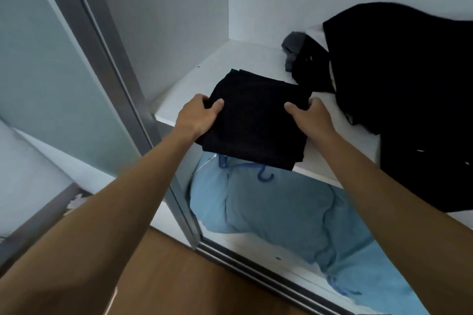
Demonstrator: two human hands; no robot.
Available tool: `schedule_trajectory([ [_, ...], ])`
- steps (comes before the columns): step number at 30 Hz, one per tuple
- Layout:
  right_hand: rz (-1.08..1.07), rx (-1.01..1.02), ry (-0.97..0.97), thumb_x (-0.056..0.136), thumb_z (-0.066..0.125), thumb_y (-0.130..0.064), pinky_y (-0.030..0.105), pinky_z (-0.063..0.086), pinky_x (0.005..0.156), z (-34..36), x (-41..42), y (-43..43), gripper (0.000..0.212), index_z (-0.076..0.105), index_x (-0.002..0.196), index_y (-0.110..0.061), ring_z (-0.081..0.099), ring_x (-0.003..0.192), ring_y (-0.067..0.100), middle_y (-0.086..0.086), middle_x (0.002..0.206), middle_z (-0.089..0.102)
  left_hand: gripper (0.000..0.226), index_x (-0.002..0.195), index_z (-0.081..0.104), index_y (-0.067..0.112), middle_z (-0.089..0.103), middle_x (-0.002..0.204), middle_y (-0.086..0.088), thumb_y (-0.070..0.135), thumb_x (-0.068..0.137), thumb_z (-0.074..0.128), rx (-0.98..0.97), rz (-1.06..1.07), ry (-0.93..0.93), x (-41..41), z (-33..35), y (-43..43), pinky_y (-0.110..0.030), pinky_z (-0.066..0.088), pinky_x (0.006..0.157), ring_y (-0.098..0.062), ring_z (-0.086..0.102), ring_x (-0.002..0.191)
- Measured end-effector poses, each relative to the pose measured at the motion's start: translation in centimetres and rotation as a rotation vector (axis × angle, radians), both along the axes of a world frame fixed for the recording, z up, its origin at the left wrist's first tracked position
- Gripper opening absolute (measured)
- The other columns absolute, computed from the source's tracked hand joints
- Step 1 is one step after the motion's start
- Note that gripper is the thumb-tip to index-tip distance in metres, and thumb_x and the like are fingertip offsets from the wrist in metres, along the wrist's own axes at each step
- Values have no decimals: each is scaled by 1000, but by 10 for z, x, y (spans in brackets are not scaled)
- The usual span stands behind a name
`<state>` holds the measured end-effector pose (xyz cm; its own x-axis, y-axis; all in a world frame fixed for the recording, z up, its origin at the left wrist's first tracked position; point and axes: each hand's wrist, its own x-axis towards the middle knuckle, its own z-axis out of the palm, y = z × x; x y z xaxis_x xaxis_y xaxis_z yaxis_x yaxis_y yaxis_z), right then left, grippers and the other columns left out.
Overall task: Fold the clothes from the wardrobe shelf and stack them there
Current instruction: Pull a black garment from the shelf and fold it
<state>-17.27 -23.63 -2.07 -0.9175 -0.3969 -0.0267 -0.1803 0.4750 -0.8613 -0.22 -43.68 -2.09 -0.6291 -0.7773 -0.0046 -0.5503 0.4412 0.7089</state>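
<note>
The folded black garment (256, 120) lies half on the white shelf (332, 151), its near edge overhanging the front lip, pinched at its left side by the left hand (198, 116) and at its right by the right hand (311, 117), so it likely needs pushing farther in.

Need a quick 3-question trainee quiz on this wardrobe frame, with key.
1. True or false: the left hand and right hand both grip the folded black garment.
2. What lies under the shelf? A shoes; B blue bedding; C boxes.
3. Fill in: the unfolded black pile sits to the garment's ____.
Key: 1 true; 2 B; 3 right.
</note>
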Motion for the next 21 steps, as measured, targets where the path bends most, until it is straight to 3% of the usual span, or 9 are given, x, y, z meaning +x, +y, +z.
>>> schedule_trajectory([
  [3,-37,-197,62,96,56,-25,24,47,76,-13,-2,-18,22,57,115,-14,63,100,17,-4,102,62,38,117,61,14,63,115,-2,46,99,50,-4,-71,-9,-12,1,-13,-35,45,91,-24,60,109],
  [5,-54,-221,110,101,50,-20,30,48,88,-14,-3,-30,19,56,116,-10,61,101,17,1,109,64,22,109,64,13,63,108,-1,28,102,50,1,-91,42,-13,6,-25,-30,43,87,-23,61,108],
  [7,-62,-182,138,103,47,-20,35,47,97,-13,-2,-45,19,55,116,-7,59,101,19,4,111,62,25,112,67,9,66,114,-6,17,103,46,-38,-76,32,-14,11,-35,-32,45,92,-25,60,111],
  [9,-71,-170,103,104,44,-20,32,43,103,-8,2,-62,27,53,127,-7,58,114,23,7,122,61,30,117,66,8,66,121,-12,16,102,42,-137,-42,-62,-17,16,-47,-39,47,98,-31,60,113],
  [11,-74,-208,9,103,45,-17,26,42,98,-6,8,-74,35,48,137,-9,56,121,23,5,125,60,33,120,63,8,63,124,-16,25,102,42,-298,-36,-141,-19,22,-56,-45,46,98,-37,58,115],
  [13,-60,-253,-39,99,48,-14,26,47,86,-9,20,-79,33,50,132,-11,60,113,22,0,112,61,46,130,56,11,55,135,-15,43,100,43,-402,-92,-144,-19,25,-61,-49,43,103,-37,52,124],
  [17,-34,-196,135,99,50,-9,31,43,103,-18,48,-91,34,47,132,-9,55,117,20,7,126,56,86,153,29,23,36,158,-4,77,88,38,-293,-252,-301,-17,11,-69,-55,32,113,-30,36,142],
  [21,-38,-64,174,101,47,-8,39,41,109,-14,46,-120,38,41,139,-6,53,125,26,13,135,54,89,159,2,30,16,166,-3,75,91,38,-202,-264,-439,-26,2,-97,-59,24,116,-32,21,149],
])
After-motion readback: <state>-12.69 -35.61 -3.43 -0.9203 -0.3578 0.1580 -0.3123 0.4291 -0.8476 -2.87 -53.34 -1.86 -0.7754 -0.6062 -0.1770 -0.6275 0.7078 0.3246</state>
